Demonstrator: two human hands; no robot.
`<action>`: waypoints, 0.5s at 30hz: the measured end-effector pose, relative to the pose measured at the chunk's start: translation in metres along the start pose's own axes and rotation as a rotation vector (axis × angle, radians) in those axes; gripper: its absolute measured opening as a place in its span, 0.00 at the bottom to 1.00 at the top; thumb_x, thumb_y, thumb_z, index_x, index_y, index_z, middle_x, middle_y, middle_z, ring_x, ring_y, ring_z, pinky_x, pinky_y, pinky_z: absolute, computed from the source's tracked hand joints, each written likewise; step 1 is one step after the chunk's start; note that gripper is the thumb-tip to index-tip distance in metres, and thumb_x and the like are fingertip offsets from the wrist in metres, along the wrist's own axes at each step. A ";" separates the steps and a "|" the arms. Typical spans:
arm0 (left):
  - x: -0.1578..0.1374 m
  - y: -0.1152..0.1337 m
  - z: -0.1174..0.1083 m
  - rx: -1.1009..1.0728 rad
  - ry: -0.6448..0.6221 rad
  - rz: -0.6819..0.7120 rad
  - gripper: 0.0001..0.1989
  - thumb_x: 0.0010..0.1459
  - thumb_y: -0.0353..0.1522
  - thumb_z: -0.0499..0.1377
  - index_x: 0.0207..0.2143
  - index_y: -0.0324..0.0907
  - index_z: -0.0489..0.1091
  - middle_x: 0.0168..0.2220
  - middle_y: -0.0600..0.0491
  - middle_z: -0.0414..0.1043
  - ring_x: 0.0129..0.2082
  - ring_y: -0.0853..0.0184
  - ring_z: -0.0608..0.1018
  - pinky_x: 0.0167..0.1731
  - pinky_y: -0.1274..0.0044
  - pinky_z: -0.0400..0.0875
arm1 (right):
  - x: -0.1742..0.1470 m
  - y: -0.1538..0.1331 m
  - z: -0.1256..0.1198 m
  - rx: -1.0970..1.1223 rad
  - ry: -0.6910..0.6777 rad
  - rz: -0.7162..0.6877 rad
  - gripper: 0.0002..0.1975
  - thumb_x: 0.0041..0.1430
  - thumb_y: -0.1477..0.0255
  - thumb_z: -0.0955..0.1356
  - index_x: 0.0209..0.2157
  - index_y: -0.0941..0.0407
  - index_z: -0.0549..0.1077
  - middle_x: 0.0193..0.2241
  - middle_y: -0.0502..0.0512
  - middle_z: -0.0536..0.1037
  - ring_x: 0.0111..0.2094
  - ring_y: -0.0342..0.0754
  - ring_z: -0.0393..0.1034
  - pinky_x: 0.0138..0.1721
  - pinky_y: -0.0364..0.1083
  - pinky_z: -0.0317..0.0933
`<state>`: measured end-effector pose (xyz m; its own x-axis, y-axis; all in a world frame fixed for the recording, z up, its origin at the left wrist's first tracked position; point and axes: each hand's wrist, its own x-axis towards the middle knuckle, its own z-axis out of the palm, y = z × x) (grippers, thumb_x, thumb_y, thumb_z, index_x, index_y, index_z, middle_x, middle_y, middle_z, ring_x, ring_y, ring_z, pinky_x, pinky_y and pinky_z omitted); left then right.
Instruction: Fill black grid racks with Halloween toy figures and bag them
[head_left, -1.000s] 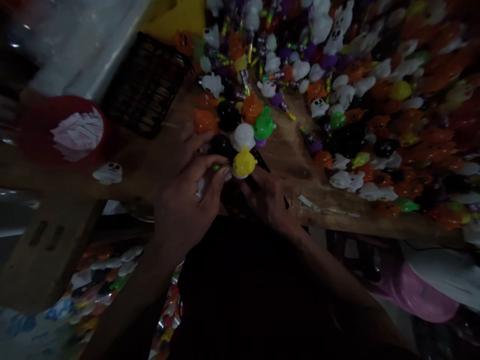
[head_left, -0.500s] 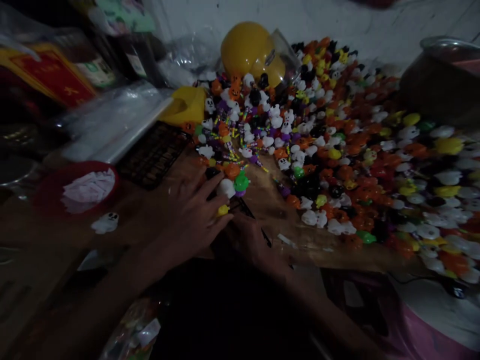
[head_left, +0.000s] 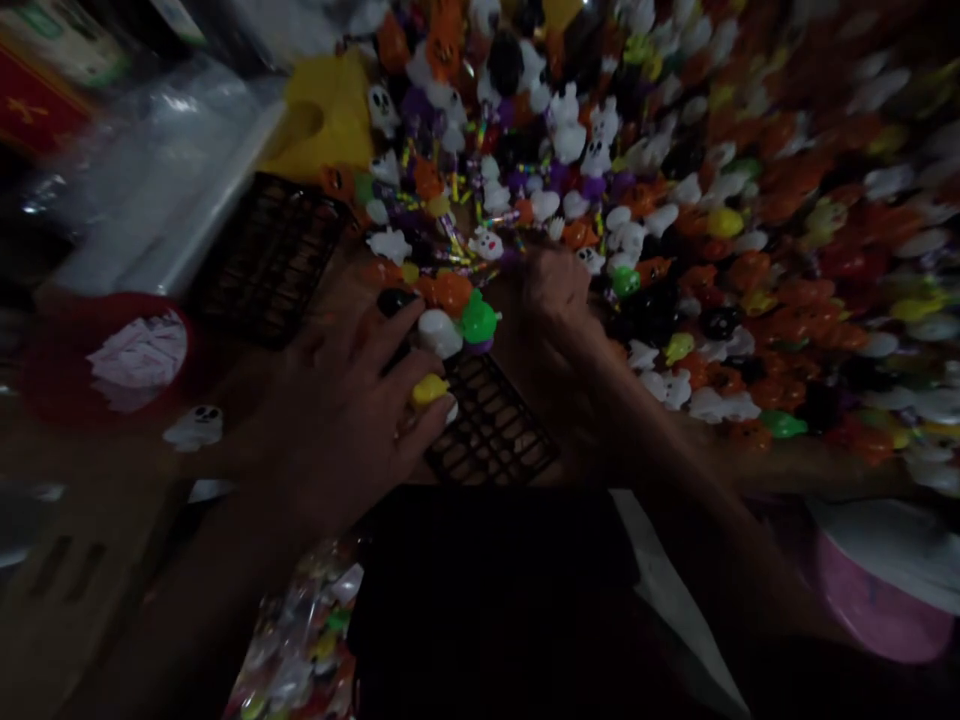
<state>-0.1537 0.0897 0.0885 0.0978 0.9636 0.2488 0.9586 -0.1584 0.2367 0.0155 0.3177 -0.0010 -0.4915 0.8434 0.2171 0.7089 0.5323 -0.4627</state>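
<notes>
A wooden bench (head_left: 727, 463) is covered toward its far and right edges by a heap of plastic toys (head_left: 795, 300) in orange, white, black, yellow and green. Toward the bench's far left, clear plastic bags (head_left: 172, 190) are stacked; nearer, along the left, a red bowl (head_left: 60, 360) is filled with paper slips (head_left: 139, 360). By the left hand (head_left: 337, 410), at the near edge, a yellow toy (head_left: 429, 390) is held between thumb and forefinger. The right hand (head_left: 559, 285) is raised near the heap with its fingers curled; whether anything is gripped cannot be told. A black tray (head_left: 270, 260) is seen beyond the bowl, and a second tray (head_left: 499, 425) is placed at the near edge, beside the left thumb. Just beyond that, a green toy (head_left: 478, 318) and a white toy (head_left: 439, 333) are grouped.
</notes>
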 end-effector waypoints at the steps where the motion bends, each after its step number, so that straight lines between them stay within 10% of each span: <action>1: 0.001 -0.001 -0.001 -0.018 -0.007 -0.017 0.12 0.63 0.40 0.55 0.44 0.48 0.74 0.68 0.50 0.65 0.70 0.42 0.62 0.64 0.45 0.60 | -0.008 0.005 -0.003 0.017 0.019 0.029 0.15 0.70 0.67 0.61 0.47 0.59 0.75 0.42 0.66 0.79 0.53 0.62 0.71 0.51 0.59 0.68; 8: 0.000 -0.007 -0.001 -0.033 -0.044 -0.011 0.13 0.61 0.42 0.58 0.43 0.46 0.74 0.68 0.53 0.64 0.72 0.46 0.59 0.69 0.52 0.54 | -0.120 -0.038 -0.057 0.289 0.029 -0.025 0.08 0.64 0.70 0.68 0.43 0.57 0.77 0.37 0.60 0.82 0.41 0.53 0.75 0.43 0.49 0.69; 15: -0.003 0.002 -0.001 0.109 -0.055 -0.032 0.12 0.63 0.39 0.58 0.46 0.46 0.73 0.68 0.51 0.64 0.71 0.47 0.61 0.66 0.51 0.61 | -0.156 -0.073 -0.009 0.623 0.062 -0.013 0.09 0.65 0.68 0.69 0.39 0.58 0.81 0.33 0.54 0.83 0.32 0.48 0.75 0.35 0.43 0.67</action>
<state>-0.1520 0.0867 0.0889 0.0784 0.9786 0.1902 0.9845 -0.1060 0.1396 0.0451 0.1476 0.0066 -0.4547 0.8499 0.2664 0.2660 0.4151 -0.8700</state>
